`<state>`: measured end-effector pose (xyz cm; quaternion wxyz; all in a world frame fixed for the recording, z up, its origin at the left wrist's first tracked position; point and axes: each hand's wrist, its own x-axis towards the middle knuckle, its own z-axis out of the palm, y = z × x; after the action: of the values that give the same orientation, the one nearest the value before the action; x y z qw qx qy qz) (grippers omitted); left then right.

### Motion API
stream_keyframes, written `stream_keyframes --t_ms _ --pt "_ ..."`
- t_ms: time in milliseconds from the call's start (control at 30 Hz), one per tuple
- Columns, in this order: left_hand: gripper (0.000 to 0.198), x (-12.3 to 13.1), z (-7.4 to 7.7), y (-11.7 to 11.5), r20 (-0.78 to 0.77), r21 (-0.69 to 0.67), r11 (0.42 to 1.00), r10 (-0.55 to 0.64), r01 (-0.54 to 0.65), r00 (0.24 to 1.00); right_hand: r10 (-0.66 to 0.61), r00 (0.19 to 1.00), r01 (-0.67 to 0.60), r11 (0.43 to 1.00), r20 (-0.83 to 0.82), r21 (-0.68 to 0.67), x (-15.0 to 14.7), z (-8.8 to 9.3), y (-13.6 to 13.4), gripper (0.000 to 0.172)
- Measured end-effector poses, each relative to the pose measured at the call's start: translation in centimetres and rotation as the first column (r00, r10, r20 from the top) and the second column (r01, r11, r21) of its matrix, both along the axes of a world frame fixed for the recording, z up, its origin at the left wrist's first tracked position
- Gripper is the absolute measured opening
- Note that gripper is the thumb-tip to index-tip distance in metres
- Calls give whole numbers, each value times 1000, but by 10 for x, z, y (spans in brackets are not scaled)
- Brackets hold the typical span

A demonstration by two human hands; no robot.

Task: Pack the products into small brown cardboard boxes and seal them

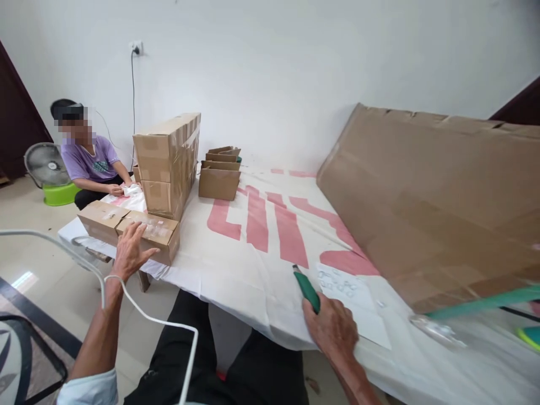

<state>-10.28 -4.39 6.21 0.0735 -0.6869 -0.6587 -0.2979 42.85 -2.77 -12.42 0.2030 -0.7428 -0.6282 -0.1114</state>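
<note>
Hands of the wearer over a cloth-covered table. The right hand [335, 326] is closed around a green tool [307, 289], whose metal tip points up and away above the cloth [261, 292]. The left hand [134, 253] is open, thumb and fingers spread, and grips nothing; it lies over the near side of a taped box [166, 225], fingertips at its top. This box lies at the table's left edge, end to end with a second box [101, 216]. Just behind stands a taller stack [156, 169] of taped boxes; to its right are open cartons [219, 180]. Beside the right hand, a printed sheet [363, 306] lies flat on the cloth. Farther right, a large brown board [430, 208] stands tilted, with a blurred clear object [436, 331] near its lower edge. A white cable [152, 322] crosses the foreground. At far left, a seated co-worker [93, 163] handles white material near a fan [48, 166].
</note>
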Motion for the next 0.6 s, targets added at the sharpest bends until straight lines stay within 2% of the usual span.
stream_keyframes --t_ms 100,200,300,400,500,600 --pt "94 -17 -4 8 -101 -154 988 10 -25 995 -2 1000 2 1000 4 14 -1 1 -1 45" --pt "94 -15 -9 13 -153 -169 985 -3 -24 988 -11 1000 11 999 -2 32 -2 3 -3 45" --pt "84 2 -16 12 -159 -120 992 3 -23 987 -31 999 31 997 -13 70 -8 9 -7 45" --pt "74 34 -25 7 -135 -84 996 -52 41 989 -18 998 29 986 -68 165 -21 21 -6 46" --pt "72 73 -30 0 -104 -80 985 -157 150 982 138 974 -82 955 -182 285 -42 41 2 47" --pt "70 99 -28 -5 -25 -64 947 -317 315 948 374 869 -253 898 -323 360 -69 67 9 50"
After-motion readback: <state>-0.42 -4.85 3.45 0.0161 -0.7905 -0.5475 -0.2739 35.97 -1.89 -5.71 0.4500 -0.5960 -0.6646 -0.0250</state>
